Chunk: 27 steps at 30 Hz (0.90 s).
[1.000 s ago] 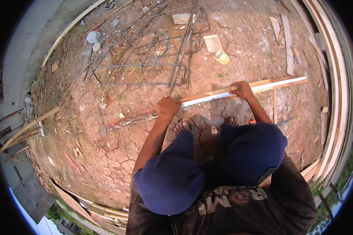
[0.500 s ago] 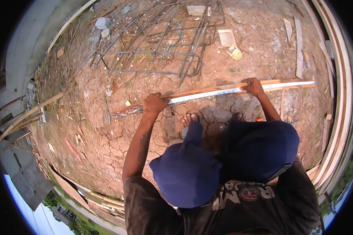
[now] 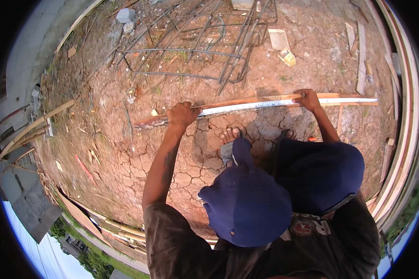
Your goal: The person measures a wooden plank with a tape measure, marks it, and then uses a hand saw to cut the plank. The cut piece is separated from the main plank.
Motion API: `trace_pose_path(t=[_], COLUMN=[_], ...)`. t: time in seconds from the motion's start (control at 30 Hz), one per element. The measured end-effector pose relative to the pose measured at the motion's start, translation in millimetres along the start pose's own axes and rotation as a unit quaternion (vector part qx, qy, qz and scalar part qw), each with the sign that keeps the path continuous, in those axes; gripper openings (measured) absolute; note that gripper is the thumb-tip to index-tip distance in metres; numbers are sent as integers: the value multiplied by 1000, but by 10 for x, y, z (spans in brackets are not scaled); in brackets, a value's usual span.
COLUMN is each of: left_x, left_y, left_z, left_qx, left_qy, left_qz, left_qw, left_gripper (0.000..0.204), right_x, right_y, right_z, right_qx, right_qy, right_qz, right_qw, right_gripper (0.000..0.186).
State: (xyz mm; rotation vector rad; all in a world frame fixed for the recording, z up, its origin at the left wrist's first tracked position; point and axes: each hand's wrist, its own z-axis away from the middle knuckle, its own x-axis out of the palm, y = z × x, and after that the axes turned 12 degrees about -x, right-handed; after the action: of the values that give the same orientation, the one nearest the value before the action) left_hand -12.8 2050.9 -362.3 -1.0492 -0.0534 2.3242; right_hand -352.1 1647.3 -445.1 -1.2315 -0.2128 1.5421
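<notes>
A long wooden strip [image 3: 347,96] lies across the cracked ground ahead of my feet, its left end dark and rough like bark. The white blade of a tape measure [image 3: 246,107] runs along it, reaching nearly to the strip's right end. My left hand [image 3: 181,114] is closed at the left end of the visible blade, over the strip; its grip hides whether a tape case is there. Farther right, my right hand [image 3: 308,99] pinches the blade against the strip, thumb and fingers at its edges.
A cage of bent steel bars [image 3: 186,51] lies just beyond the strip. Farther right are a pale flat piece [image 3: 278,39] and a crumpled yellow wrapper [image 3: 287,57]. Long boards [image 3: 407,93] line the right side; timber poles [image 3: 37,128] lean at left. A grey block [image 3: 125,16] sits far left.
The view has shifted slightly, and my cap-like blue-clad knee shape sits farther right. My right hand has slid a little along the blade; both hands keep their hold.
</notes>
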Motion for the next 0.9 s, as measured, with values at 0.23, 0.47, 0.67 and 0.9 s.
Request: trace_pose_path(t=[0.23,0.47,0.67,0.9], left_x=[-22,-36,-232,-255], left_y=[83,68,338,736], left_z=[-36,23,189,226], left_qx=[-3,0,14,70], left_qy=[-7,-12,-43,-29], left_qz=[-24,-8,-4,9], left_qw=[1000,1000,999,997], left_gripper=[74,73,76,74], right_x=[31,-15,-4,41], right_y=[103,-38,52,44], right_z=[-14,-14,-1,7], right_qx=[1,47,50,50], right_qy=[5,-14,-8,-2], right_qz=[-13,11,14,-8], right_qw=[1000,999,999,999], right_gripper=[51,52,54,56])
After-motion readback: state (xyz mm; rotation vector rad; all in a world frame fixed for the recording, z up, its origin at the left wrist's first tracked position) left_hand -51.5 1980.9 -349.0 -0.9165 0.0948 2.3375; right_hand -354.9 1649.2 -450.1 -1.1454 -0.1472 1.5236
